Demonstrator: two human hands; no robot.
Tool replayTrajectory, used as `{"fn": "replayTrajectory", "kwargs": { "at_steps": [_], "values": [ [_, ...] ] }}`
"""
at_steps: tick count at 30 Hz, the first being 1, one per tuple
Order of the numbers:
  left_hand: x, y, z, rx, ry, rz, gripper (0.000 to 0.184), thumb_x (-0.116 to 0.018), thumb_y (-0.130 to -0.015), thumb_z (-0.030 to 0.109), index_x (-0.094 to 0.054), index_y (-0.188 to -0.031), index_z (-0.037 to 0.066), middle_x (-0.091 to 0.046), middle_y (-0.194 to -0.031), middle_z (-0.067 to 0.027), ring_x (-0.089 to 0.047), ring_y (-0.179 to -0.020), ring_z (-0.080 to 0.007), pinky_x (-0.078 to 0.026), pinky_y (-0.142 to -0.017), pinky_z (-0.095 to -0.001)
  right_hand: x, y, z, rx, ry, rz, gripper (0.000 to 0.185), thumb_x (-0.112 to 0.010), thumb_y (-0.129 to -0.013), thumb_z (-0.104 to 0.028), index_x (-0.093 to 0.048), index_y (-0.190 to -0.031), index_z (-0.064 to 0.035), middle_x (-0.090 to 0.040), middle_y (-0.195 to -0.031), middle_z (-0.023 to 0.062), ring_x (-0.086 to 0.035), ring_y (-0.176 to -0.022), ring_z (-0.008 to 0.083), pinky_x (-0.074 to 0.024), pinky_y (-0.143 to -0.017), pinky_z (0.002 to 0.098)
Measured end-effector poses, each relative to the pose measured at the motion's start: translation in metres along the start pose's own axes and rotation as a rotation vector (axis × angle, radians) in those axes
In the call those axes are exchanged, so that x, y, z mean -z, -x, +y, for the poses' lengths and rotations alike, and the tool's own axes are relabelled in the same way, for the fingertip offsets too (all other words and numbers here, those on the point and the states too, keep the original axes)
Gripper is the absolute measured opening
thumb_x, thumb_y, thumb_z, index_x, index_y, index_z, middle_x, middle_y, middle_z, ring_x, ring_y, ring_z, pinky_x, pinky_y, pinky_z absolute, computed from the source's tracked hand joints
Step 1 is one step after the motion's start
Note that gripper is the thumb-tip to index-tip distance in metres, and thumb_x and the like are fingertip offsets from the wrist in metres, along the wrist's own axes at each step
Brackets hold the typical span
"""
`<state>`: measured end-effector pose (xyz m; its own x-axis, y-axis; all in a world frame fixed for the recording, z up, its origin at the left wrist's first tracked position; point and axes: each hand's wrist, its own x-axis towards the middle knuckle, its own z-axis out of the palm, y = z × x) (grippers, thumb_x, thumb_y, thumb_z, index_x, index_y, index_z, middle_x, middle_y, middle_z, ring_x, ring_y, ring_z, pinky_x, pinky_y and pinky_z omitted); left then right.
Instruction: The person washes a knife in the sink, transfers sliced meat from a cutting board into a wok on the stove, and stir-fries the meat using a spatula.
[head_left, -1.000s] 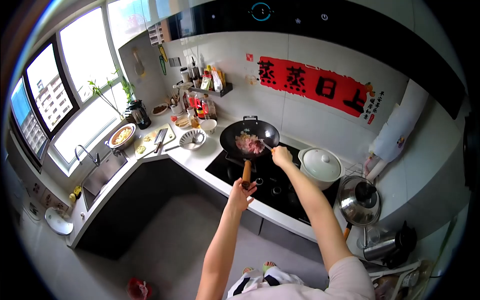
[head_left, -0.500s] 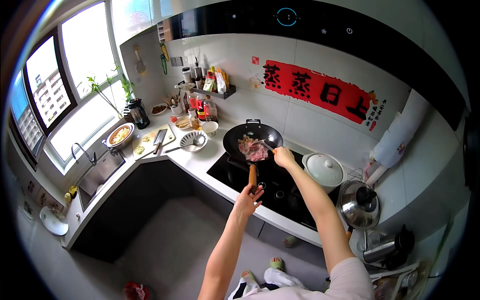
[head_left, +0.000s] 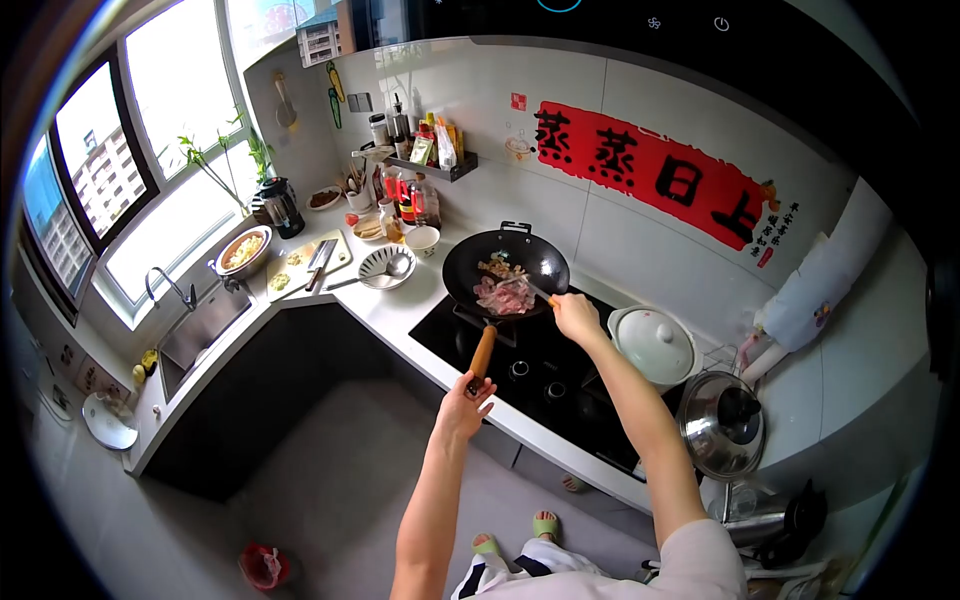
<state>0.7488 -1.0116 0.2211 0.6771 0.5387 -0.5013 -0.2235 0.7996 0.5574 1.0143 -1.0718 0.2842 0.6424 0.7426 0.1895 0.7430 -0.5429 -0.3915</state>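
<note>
A black wok (head_left: 465, 268) sits on the black stove (head_left: 437, 335), with pink sliced meat (head_left: 504, 293) and browner bits inside. My left hand (head_left: 464, 406) is at the end of the wok's wooden handle (head_left: 484, 352), its thumb and fingers around the tip. Above the stove, to the right of the wok, my right hand (head_left: 578, 320) is closed on the handle of a spatula (head_left: 536, 288). The spatula's blade is down among the meat and partly hidden by it.
Right of the wok stand a lidded white pot (head_left: 655, 345) and a steel lid (head_left: 722, 425). On the left counter are a striped bowl (head_left: 383, 268) with a ladle, a cutting board (head_left: 330, 252) with knives, bottles (head_left: 425, 205), and a sink (head_left: 205, 335). A red bin (head_left: 263, 567) is on the floor.
The wok handle has swung to the left, and my left hand has moved left with it. The meat has shifted in the wok as my right hand moved the spatula. The camera view has also shifted.
</note>
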Motion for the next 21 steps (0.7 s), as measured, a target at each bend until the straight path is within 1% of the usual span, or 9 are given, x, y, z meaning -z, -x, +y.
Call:
{"fn": "replayTrajectory", "kwargs": {
  "at_steps": [5, 8, 9, 12, 14, 16, 17, 20, 21],
  "values": [
    [-0.006, 0.001, -0.006, -0.018, 0.045, 0.013, 0.020, -0.057, -0.090, 0.033, -0.054, -0.087, 0.014, -0.064, -0.088, -0.0026, -0.058, -0.104, -0.0216, -0.031, -0.098, -0.0432, -0.043, 0.002, 0.026, 0.032, 0.010, 0.007, 0.027, -0.058, -0.086, -0.018, -0.064, -0.111, -0.0147, -0.067, -0.095, 0.0177, -0.065, -0.084, 0.0367, -0.0522, -0.074, 0.0471],
    [-0.008, 0.006, -0.008, -0.033, 0.064, 0.021, 0.021, -0.056, -0.090, 0.033, -0.055, -0.089, 0.013, -0.063, -0.088, -0.0032, -0.058, -0.103, -0.0221, -0.032, -0.098, -0.0436, -0.038, 0.005, 0.028, 0.000, 0.083, -0.026, 0.020, -0.058, -0.086, -0.019, -0.066, -0.104, -0.0128, -0.067, -0.090, 0.0177, -0.065, -0.084, 0.0363, -0.0520, -0.072, 0.0474],
    [-0.010, 0.009, -0.008, -0.032, 0.065, 0.030, 0.021, -0.056, -0.090, 0.033, -0.055, -0.089, 0.013, -0.063, -0.088, -0.0033, -0.058, -0.104, -0.0222, -0.032, -0.098, -0.0436, -0.040, 0.007, 0.027, -0.002, 0.160, -0.025, 0.017, -0.059, -0.086, -0.021, -0.064, -0.100, -0.0136, -0.065, -0.084, 0.0154, -0.065, -0.082, 0.0351, -0.0522, -0.069, 0.0464],
    [-0.004, 0.004, -0.010, -0.027, 0.036, 0.019, 0.020, -0.057, -0.089, 0.036, -0.057, -0.089, 0.016, -0.063, -0.088, -0.0006, -0.057, -0.101, -0.0197, -0.033, -0.095, -0.0417, -0.052, 0.030, 0.020, 0.530, 0.338, 0.287, 0.020, -0.061, -0.085, -0.022, -0.062, -0.103, -0.0144, -0.063, -0.086, 0.0104, -0.062, -0.090, 0.0317, -0.0523, -0.071, 0.0430],
    [-0.005, 0.007, -0.009, -0.033, 0.034, 0.021, 0.021, -0.057, -0.089, 0.037, -0.058, -0.087, 0.015, -0.063, -0.088, -0.0009, -0.057, -0.101, -0.0200, -0.033, -0.095, -0.0416, -0.081, 0.055, 0.008, 0.304, 0.037, -0.309, 0.027, -0.064, -0.082, -0.018, -0.061, -0.109, -0.0135, -0.060, -0.095, 0.0078, -0.056, -0.103, 0.0293, -0.0510, -0.079, 0.0411],
    [-0.004, 0.008, -0.011, -0.029, 0.024, 0.019, 0.022, -0.057, -0.089, 0.037, -0.058, -0.085, 0.015, -0.063, -0.087, -0.0012, -0.057, -0.101, -0.0203, -0.034, -0.095, -0.0416, -0.131, 0.057, 0.022, 0.343, 0.009, -0.218, 0.032, -0.067, -0.079, -0.012, -0.062, -0.111, -0.0098, -0.058, -0.104, 0.0077, -0.053, -0.109, 0.0283, -0.0491, -0.085, 0.0406],
    [-0.004, 0.007, -0.009, -0.034, 0.018, 0.014, 0.023, -0.058, -0.089, 0.037, -0.058, -0.084, 0.015, -0.063, -0.087, -0.0014, -0.057, -0.101, -0.0205, -0.034, -0.095, -0.0415, -0.165, 0.049, 0.036, 0.377, -0.012, -0.103, 0.040, -0.070, -0.075, -0.008, -0.061, -0.115, -0.0091, -0.057, -0.108, 0.0092, -0.055, -0.106, 0.0286, -0.0490, -0.086, 0.0407],
    [-0.006, 0.010, -0.007, -0.030, 0.013, 0.021, 0.024, -0.057, -0.090, 0.038, -0.058, -0.084, 0.015, -0.063, -0.088, -0.0018, -0.056, -0.101, -0.0207, -0.035, -0.094, -0.0416, -0.190, 0.030, 0.053, 0.340, -0.095, -0.284, 0.041, -0.073, -0.073, -0.009, -0.062, -0.113, -0.0080, -0.058, -0.105, 0.0104, -0.057, -0.103, 0.0292, -0.0492, -0.085, 0.0397],
    [-0.008, 0.012, -0.006, -0.033, 0.013, 0.027, 0.025, -0.057, -0.090, 0.038, -0.057, -0.084, 0.014, -0.063, -0.088, -0.0021, -0.056, -0.101, -0.0206, -0.035, -0.095, -0.0414, -0.193, 0.027, 0.055, 0.393, -0.118, -0.303, 0.041, -0.075, -0.070, -0.010, -0.064, -0.109, -0.0062, -0.059, -0.102, 0.0122, -0.059, -0.098, 0.0309, -0.0491, -0.084, 0.0395]
  ]
}}
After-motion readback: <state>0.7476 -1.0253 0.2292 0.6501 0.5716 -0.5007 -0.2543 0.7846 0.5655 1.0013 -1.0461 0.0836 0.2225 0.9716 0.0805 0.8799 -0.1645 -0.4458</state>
